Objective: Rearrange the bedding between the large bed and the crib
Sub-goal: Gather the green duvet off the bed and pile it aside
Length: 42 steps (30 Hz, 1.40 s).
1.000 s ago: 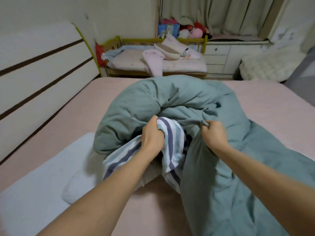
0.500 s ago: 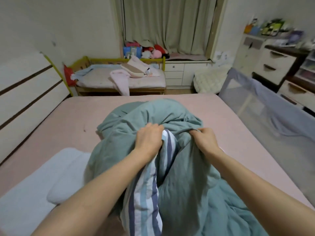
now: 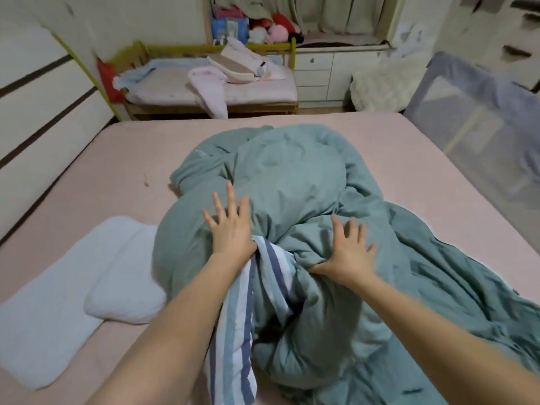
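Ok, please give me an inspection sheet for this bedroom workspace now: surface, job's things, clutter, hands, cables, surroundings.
Surface: large bed with pink sheet, partly bare.
Job's things: green duvet bunched mid-bed; striped blanket pokes out beneath it; crib beyond the bed, holding a pink blanket and a cushion.
Clutter: white pillow on a white pad at left; soft toys behind the crib.
Hands: left hand and right hand lie spread, fingers straight, on the duvet.
Cables: nothing seen.
Surroundings: grey bed rail at right, white drawers, curtains.
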Available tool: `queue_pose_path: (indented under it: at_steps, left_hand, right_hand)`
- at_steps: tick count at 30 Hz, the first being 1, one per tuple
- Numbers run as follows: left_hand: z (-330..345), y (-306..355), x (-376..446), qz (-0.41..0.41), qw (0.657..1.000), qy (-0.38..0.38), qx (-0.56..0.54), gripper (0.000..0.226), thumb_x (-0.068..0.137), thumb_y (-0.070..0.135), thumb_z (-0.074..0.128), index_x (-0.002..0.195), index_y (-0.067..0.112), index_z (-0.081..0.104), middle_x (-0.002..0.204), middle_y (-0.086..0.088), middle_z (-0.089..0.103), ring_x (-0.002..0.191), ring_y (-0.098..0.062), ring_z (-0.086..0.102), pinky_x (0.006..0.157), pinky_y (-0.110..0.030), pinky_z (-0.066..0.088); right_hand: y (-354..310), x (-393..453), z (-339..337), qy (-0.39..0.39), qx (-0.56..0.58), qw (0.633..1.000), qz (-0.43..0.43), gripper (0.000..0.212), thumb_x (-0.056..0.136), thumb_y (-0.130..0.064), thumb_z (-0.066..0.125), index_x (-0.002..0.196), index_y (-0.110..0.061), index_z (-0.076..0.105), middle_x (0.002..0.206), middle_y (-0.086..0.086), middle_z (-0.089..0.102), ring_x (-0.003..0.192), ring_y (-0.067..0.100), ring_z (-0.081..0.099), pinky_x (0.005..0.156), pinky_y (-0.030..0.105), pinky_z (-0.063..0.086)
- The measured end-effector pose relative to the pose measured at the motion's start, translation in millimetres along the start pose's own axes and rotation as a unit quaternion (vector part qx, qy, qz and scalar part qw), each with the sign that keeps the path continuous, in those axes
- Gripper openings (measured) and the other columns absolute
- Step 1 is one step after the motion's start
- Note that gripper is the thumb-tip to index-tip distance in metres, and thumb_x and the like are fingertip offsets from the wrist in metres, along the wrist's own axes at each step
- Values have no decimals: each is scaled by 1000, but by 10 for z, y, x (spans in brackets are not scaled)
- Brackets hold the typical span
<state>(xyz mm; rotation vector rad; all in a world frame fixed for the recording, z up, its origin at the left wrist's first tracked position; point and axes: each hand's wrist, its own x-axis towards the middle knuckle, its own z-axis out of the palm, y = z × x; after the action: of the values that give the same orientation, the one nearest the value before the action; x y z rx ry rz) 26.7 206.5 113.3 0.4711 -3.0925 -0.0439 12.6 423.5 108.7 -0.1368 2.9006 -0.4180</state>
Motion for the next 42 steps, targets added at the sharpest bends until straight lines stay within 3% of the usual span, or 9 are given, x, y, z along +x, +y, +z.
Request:
queue_pose_path:
  at_steps: [2,4,6,8,10,17,27,37,42]
  left_hand:
    - [199,-14,104,-23,997,-69,-32,114,74,25,66,148,22,-21,155,-17,18,142,-41,15,110,-67,5]
    - [348,56,107,2,990,-130,-48,110,76,21,61,148,18,-21,128,-19,54,123,-35,48,111,-59,18]
    - [437,210,36,45,988,-133,-63,79,80,14,55,149,8,16,117,-20,60,110,-36,56,99,-44,40]
    - [435,423,-103,90,985,-111,-92,38,81,9,51,118,3,51,116,-24,60,107,-39,57,83,-39,44]
    - [346,575,-207,114,981,-102,-122,21,78,5,49,98,4,56,110,-24,61,104,-40,57,77,-38,44]
    - [-611,1250,-560,218,966,-96,-97,11,71,3,49,65,10,43,91,-22,63,88,-40,60,62,-32,37]
    - [-1529,2688,-1552,317,946,-64,-2,8,76,8,52,73,9,45,95,-23,62,91,-39,60,63,-31,35]
    - [-1686,5381,-2578,378,919,-112,-27,26,73,11,58,57,9,38,65,-12,49,69,-33,50,57,-30,34]
    - [-646,5898,-2692,376,908,-172,70,26,82,20,56,104,9,63,113,-15,64,105,-33,61,78,-35,47]
  right_hand:
    - [115,34,239,-62,83,990,100,132,64,-47,82,149,-28,-17,155,16,-20,145,37,-1,112,55,17]
    - [289,34,437,-84,182,962,184,126,72,-30,80,149,-22,-20,155,24,3,138,40,26,109,46,29]
    - [460,11,535,-70,216,953,199,89,80,-15,68,149,-7,14,139,27,42,120,39,49,99,42,42]
    - [628,-34,490,-37,192,963,185,36,80,-5,58,114,6,55,112,26,61,100,37,59,84,42,50]
    - [712,-79,369,-20,209,964,164,10,81,0,53,84,6,61,92,23,63,88,35,60,71,39,46]
    - [1176,-606,-339,56,354,918,169,35,81,4,45,53,-13,34,55,3,30,59,15,24,50,31,17]
    - [2238,-1331,-1195,84,427,893,113,18,82,-8,54,65,-4,59,68,2,44,72,11,37,58,30,25]
    - [4924,-2224,-2034,108,474,852,197,14,74,-4,58,75,2,70,68,3,58,63,12,50,57,25,34]
    - [5634,-2297,-1089,-2,378,885,272,25,72,-22,66,82,0,71,72,8,61,70,17,53,60,27,36]
